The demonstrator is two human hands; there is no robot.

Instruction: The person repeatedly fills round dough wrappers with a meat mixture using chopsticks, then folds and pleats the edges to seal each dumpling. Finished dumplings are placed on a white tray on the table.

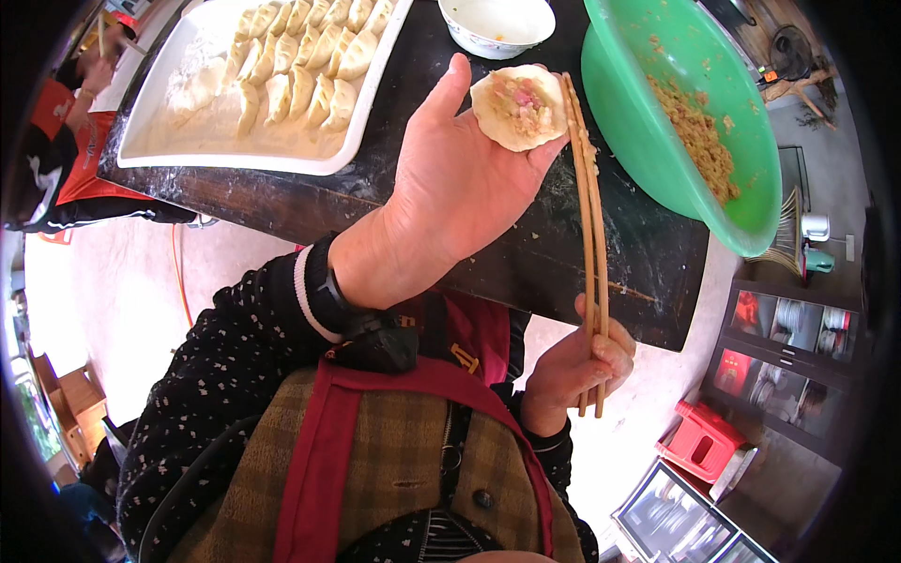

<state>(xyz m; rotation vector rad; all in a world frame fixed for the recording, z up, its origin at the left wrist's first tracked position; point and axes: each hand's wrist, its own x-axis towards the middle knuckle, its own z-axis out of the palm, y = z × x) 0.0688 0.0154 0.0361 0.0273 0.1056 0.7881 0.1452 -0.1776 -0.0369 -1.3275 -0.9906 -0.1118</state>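
On the fingers of my left hand point(450, 186) lies a round dumpling wrapper point(493, 127), the palm turned up beneath it. Minced filling point(524, 98) with pinkish bits is spread over the wrapper's middle. My right hand point(559, 373) grips a pair of long wooden chopsticks point(590, 232) near their lower ends. Their far tips, with bits of filling stuck on them, are beside the wrapper's right edge. A green plastic basin point(626, 134) tilts at the right, with more minced filling point(693, 141) inside.
A white tray point(232, 158) at the upper left bears rows of folded dumplings point(285, 53) and flour. A white bowl point(496, 39) stands at the dark table's point(486, 281) far side. Another person point(67, 134) is at the left. A red plastic stool point(704, 440) stands lower right.
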